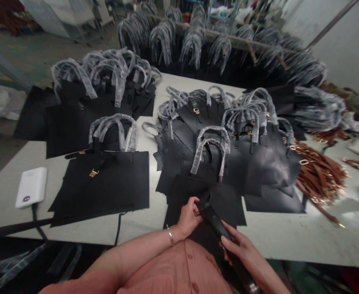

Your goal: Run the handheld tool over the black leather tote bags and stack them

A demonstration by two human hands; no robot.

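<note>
Shirt front (179, 265): salmon-pink, buttoned, filling the bottom edge of the view.

Left hand (187, 218): closed around the looped end of the strap, silver bangle (169, 235) at the wrist.

Right hand (239, 247): gripping the strap's long middle section, lower down.

Black leather strap (214, 222): held between both hands, above the near edge of the tabletop; lower end running down past that edge, out of the frame.

Tabletop (274, 239): pale, long, carrying all the items below.

Black leather bags (102, 183): flat, stacked in piles, handles sleeved in clear plastic; one lay directly beneath the hands.

Brown leather straps (319, 175): heaped near the right edge of the tabletop, with gold-toned hardware.

Power bank (30, 187): white, near the left edge, black cable attached.

Rack (216, 41): beyond the far edge, hung with more plastic-sleeved bags.
</note>
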